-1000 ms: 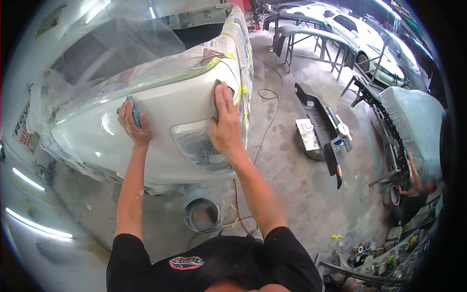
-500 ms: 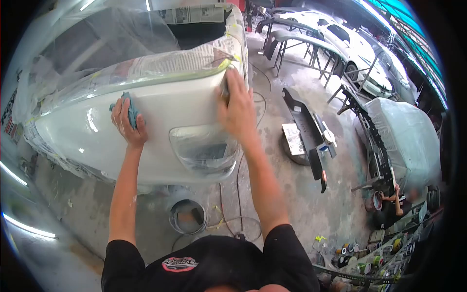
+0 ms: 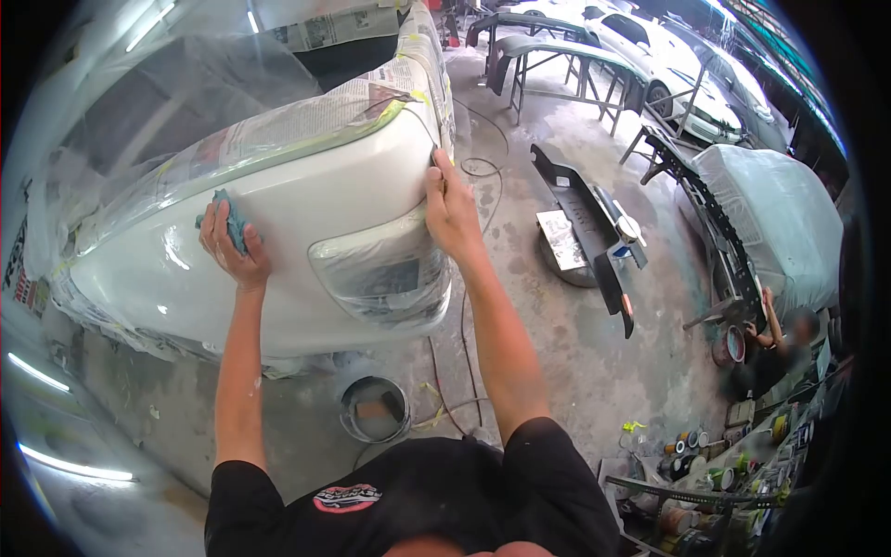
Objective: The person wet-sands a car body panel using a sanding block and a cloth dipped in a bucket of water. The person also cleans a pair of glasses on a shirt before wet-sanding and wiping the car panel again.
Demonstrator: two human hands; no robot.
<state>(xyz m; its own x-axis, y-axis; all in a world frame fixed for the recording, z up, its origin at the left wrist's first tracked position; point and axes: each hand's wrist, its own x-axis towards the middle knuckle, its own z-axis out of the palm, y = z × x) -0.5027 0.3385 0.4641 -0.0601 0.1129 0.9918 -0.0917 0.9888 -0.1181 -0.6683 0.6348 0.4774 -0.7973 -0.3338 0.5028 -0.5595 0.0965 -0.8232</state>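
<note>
My left hand presses a crumpled blue-green cloth against the white car body panel, left of its middle. At the panel's right-hand corner, my right hand curls its fingers around the edge. A small dark pad shows at its fingertips, mostly hidden by the hand. Below that hand, clear film covers a recessed lamp opening. Newspaper and yellow-green tape border the panel's upper edge.
A bucket with blocks in it stands on the floor below the panel. Hoses run beside it. To the right lie a black bumper and a plastic-covered body. A co-worker crouches near paint cans.
My right hand has slid down from the taped upper corner to the panel's side edge, its fingers turned around it. My left hand stays on the cloth. The camera view has shifted slightly.
</note>
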